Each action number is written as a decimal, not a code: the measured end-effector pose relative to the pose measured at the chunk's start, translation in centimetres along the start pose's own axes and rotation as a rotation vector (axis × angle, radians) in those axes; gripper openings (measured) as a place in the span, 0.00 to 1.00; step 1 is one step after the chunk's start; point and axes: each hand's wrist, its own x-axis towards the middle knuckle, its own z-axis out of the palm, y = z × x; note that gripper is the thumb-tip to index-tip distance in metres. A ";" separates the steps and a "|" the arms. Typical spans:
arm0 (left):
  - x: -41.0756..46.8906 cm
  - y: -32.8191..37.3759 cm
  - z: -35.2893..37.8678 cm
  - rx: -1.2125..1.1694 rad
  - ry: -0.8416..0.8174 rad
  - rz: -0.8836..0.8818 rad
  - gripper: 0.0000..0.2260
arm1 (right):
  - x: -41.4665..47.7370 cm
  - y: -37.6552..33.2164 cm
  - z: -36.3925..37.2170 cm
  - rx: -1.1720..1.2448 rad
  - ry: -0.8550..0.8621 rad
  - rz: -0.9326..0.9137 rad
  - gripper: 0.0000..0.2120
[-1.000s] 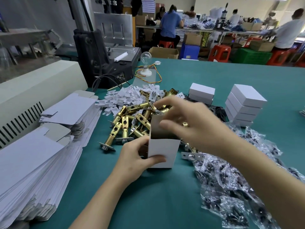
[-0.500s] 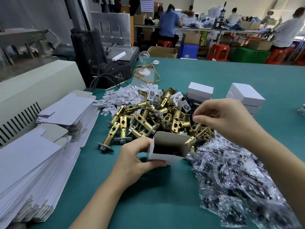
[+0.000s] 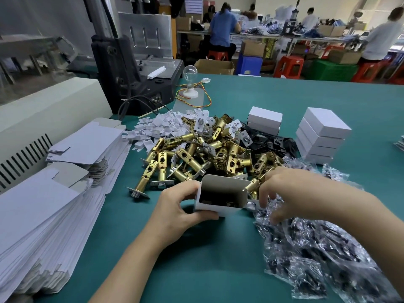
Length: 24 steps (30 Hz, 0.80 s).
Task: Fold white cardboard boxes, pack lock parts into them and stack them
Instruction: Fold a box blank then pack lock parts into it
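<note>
My left hand grips an open white cardboard box tilted toward me on the green table; dark parts lie inside it. My right hand is just right of the box, fingers curled down into a pile of clear bags of dark screws; whether it holds one is unclear. A heap of brass latches lies behind the box, with black plates and small white card pieces. Closed white boxes stand stacked at the right, two more behind the heap.
Tall stacks of flat white box blanks fill the left side. A beige machine and a dark press stand behind them, with a light bulb on a base. People work at benches far back.
My right hand left the box top, went right over the latches, then dropped to the screw bags beside the box. My left hand tipped the box from upright to leaning toward me.
</note>
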 end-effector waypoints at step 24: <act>0.0 -0.3 -0.2 0.059 -0.025 0.007 0.18 | 0.5 0.4 -0.5 0.857 0.554 0.071 0.08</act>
